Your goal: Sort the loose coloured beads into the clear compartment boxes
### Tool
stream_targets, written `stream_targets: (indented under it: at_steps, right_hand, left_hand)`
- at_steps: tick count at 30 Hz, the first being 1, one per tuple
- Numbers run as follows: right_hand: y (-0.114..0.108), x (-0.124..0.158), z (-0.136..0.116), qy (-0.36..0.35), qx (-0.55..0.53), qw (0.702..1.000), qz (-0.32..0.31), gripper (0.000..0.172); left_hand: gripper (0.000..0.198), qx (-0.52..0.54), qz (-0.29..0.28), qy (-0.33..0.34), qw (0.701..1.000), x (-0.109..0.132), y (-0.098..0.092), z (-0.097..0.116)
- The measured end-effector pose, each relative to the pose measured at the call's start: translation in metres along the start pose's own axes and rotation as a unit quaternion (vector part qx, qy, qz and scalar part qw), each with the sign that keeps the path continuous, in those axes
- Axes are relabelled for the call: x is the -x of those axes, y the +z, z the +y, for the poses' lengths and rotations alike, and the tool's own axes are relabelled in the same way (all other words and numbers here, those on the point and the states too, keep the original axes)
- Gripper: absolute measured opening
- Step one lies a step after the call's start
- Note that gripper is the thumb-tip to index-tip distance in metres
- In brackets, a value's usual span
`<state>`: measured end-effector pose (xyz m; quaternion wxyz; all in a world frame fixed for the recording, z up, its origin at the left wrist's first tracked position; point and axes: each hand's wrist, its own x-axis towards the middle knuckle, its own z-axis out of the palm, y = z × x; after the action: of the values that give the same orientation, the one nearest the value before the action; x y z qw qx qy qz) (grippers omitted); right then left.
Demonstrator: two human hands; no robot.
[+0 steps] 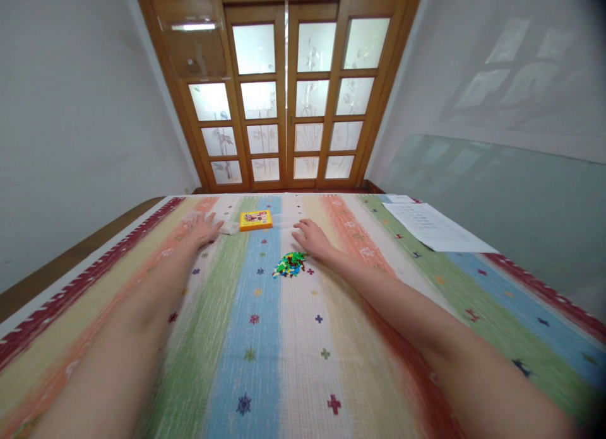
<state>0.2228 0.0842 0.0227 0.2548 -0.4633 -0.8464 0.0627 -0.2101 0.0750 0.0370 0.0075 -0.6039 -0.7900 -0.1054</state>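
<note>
My left hand [203, 229] lies on the far part of the table with its fingers spread, on or beside a crumpled sheet of clear plastic [230, 228]. My right hand [312, 237] reaches in from the other side, fingers loosely bent and apart, with nothing visible in them. Just below it, close to the wrist, is a small heap of tiny building bricks [290, 265] in green, blue, yellow, white and dark brown. A flat yellow box [255, 221] with a printed picture rests between my two hands, apart from both.
A striped, patterned tablecloth [250, 369] covers the table. White printed sheets of paper [435, 228] lie at the far right. Past the table's far edge stand wooden doors [286, 98] with frosted panes, and a pale glass panel [502, 193] leans along the right wall.
</note>
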Motion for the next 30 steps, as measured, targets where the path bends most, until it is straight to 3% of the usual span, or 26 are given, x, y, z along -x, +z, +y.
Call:
stream_targets:
  at_steps: [4,8,13,17,21,30]
  right_hand:
    - [0.01,-0.047,-0.026,-0.044,0.049,0.997,-0.033,0.052]
    - [0.023,-0.087,-0.047,-0.065,0.076,0.991,-0.088,0.061]
    - [0.043,-0.107,-0.055,-0.016,0.082,0.983,-0.162,0.065]
    - [0.053,-0.099,-0.045,-0.009,0.09,0.982,-0.166,0.069]
    - [0.048,-0.079,-0.029,0.001,0.095,0.984,-0.15,0.066]
    - [0.01,-0.015,0.015,0.015,0.12,0.988,-0.098,0.065]
  left_hand:
    - [0.084,-0.018,-0.014,0.032,0.999,-0.006,0.014,-0.007]
    - [0.086,-0.022,-0.02,0.008,1.0,-0.01,0.019,-0.004]
    - [0.091,-0.002,-0.003,-0.03,1.0,-0.005,0.027,0.009]
    - [0.094,0.023,0.0,-0.056,0.998,0.002,0.035,0.023]
    - [0.094,0.034,0.022,-0.063,0.997,0.008,0.04,0.045]
    - [0.094,0.053,0.04,-0.062,0.996,0.033,0.051,0.129]
